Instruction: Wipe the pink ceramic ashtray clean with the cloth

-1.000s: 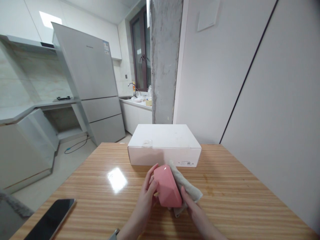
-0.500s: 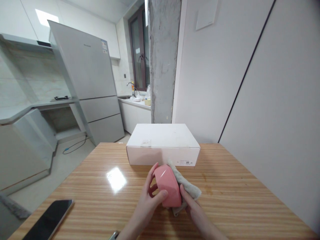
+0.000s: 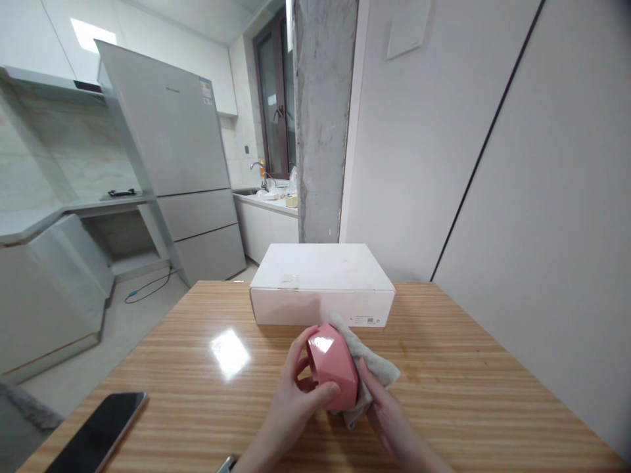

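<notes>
Tilted on its side above the wooden table [image 3: 197,381] is a glossy pink faceted bowl [image 3: 335,368]. Its rim faces left, and my left hand [image 3: 296,394] grips it there, thumb on the outer wall and fingers at the opening. A grey cloth [image 3: 373,362] lies against the bowl's right side. My right hand [image 3: 387,410] holds that cloth, pressing it to the bowl with the thumb on top; its other fingers are mostly hidden behind the cloth.
A white box [image 3: 320,269] stands on the table just beyond my hands. A dark phone [image 3: 96,433] lies at the front left. A small metallic item [image 3: 227,464] shows beside my left forearm. Further back are a fridge [image 3: 167,131] and a sink [image 3: 246,192].
The bowl has turned slightly in my left hand, showing different facets and more of its rim. The cloth and my right hand have shifted slightly right.
</notes>
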Available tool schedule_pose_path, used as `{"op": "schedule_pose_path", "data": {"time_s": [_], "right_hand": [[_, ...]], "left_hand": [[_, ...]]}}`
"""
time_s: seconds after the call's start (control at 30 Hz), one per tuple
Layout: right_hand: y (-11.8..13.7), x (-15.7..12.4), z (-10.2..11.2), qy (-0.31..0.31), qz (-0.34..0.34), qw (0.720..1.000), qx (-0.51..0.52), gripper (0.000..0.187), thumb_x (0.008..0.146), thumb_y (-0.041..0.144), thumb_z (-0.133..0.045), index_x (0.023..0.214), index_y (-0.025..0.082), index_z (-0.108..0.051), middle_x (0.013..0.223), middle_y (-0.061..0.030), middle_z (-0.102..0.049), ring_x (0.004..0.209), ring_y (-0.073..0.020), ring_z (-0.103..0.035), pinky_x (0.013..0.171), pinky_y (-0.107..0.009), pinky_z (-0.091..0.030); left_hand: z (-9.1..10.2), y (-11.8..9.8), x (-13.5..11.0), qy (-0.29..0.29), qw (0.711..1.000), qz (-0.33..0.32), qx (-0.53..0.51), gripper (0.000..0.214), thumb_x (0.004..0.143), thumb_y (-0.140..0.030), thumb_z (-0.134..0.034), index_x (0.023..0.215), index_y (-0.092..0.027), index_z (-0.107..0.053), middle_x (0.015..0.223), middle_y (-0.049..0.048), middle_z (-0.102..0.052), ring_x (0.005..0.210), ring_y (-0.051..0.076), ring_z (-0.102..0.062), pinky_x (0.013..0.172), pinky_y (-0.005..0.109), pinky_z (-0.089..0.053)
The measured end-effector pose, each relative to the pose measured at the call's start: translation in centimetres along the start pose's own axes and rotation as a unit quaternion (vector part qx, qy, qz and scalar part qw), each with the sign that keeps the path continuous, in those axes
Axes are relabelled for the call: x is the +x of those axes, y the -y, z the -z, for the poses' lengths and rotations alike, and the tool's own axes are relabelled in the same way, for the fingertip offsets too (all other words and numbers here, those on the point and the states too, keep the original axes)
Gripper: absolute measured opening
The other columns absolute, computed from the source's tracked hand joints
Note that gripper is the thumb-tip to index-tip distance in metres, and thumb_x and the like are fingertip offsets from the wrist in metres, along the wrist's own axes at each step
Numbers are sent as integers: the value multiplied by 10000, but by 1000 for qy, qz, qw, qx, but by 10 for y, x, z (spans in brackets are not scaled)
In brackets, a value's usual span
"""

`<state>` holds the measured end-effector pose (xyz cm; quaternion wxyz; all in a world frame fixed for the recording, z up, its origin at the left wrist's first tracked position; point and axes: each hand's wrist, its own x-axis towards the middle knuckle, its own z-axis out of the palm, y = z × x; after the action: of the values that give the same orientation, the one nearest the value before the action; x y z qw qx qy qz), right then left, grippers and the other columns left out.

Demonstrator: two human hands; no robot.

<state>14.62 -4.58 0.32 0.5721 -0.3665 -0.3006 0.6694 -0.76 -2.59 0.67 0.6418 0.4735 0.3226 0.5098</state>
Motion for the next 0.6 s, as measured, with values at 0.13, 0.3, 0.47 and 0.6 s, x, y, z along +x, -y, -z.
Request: {"op": "schedule_pose_path", "data": {"time_s": [0.13, 0.3, 0.47, 0.6], "right_hand": [[-1, -1, -1, 4, 3, 1000, -12, 576, 644, 663, -731, 1006, 216, -758, 1080, -65, -745, 1152, -285, -616, 1061, -420, -417], [-11, 3, 10, 16, 16, 999, -47, 590, 714, 661, -676, 1087, 207, -728, 1175, -74, -706, 1244, -285, -544, 1121, -430, -331], [-19, -2, 22, 18, 26, 993, -115, 598, 794, 641, -603, 1224, 228, -645, 1334, -48, -607, 1379, -263, -375, 1180, -442, -168], [-21, -8, 36, 24, 36, 978, -204, 593, 828, 606, -580, 1315, 267, -562, 1430, -23, -514, 1447, -236, -213, 1188, -445, -98]], "left_hand": [[-1, 1, 2, -31, 999, -11, 7, 829, 598, -297, -821, 1340, -285, -451, 1312, 109, -569, 1062, 278, -600, 759, 291, -538], [2, 2, 6, -46, 999, -10, 5, 809, 590, -330, -826, 1320, -292, -478, 1342, 104, -541, 990, 256, -622, 707, 277, -536], [6, 3, 11, -52, 998, -2, -24, 808, 589, -398, -830, 1314, -274, -496, 1288, 118, -575, 979, 258, -632, 760, 291, -525], [5, 4, 12, -81, 992, 72, -60, 896, 586, -492, -815, 1368, -290, -428, 1273, 131, -568, 878, 245, -646, 630, 280, -526]]}}
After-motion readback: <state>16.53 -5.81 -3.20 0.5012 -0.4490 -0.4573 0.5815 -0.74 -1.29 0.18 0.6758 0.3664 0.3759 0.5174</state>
